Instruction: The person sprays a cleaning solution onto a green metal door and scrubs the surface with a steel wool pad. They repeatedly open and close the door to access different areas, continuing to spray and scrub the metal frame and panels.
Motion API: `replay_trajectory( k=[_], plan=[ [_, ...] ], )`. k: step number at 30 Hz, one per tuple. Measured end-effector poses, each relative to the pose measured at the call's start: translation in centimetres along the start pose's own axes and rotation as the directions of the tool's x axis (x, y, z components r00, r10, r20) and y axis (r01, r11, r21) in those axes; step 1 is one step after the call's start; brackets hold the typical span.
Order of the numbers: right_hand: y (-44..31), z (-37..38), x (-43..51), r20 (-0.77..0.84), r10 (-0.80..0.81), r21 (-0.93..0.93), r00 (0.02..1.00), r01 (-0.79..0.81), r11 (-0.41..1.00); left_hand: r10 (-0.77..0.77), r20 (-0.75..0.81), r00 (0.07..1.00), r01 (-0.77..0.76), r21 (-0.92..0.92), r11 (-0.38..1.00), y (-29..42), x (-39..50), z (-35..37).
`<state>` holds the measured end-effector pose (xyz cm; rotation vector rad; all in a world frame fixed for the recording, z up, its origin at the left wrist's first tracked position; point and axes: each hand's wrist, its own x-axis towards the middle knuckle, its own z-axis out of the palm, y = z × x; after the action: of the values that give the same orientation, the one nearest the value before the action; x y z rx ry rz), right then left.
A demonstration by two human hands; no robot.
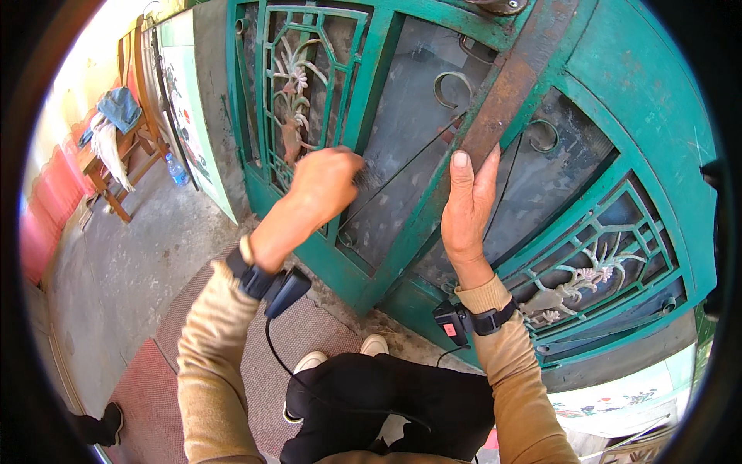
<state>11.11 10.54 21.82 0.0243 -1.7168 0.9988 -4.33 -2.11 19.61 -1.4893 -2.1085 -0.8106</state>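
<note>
In front of me stands a green metal door (359, 145) with two leaves. A rusty brown metal bar (516, 81) runs along its middle. My right hand (468, 214) grips this bar low down, the thumb on its near face and the fingers along its other side. My left hand (324, 188), slightly blurred, is closed in a fist before the left leaf's glass pane (417, 87). A dark bristly thing (368, 174) shows by its knuckles; blur hides what it is exactly.
Floral metal grilles (293, 98) and curled metal scrolls (455, 90) stand out on the door. To the left are a wooden chair (124, 139) with cloths and a plastic bottle (177, 170). Mats (301, 336) lie underfoot. Another person's shoe (113, 423) shows at lower left.
</note>
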Motion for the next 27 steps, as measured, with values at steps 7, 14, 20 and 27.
replay_trajectory(
  k=[7,14,20,27],
  plan=[
    [0.7,0.4,0.3,-0.066,-0.006,-0.017,0.998,0.004,1.0,-0.338,-0.424,0.84,-0.075,-0.709,0.701,6.4,-6.3,2.0],
    [-0.4,0.1,-0.1,-0.004,0.01,0.013,1.0,-0.01,1.0,0.009,-0.528,0.85,-0.082,-0.116,0.99,6.4,-2.9,9.2],
    [-0.6,0.7,-0.4,-0.037,0.015,0.068,0.999,-0.012,0.998,0.138,-0.145,0.98,-0.113,0.169,0.979,4.1,-8.4,12.1],
    [-0.5,0.1,-0.3,0.011,-0.002,0.071,1.0,0.002,0.997,-0.239,-0.515,0.823,-0.054,-0.491,0.87,6.5,-8.7,8.3]
  ],
)
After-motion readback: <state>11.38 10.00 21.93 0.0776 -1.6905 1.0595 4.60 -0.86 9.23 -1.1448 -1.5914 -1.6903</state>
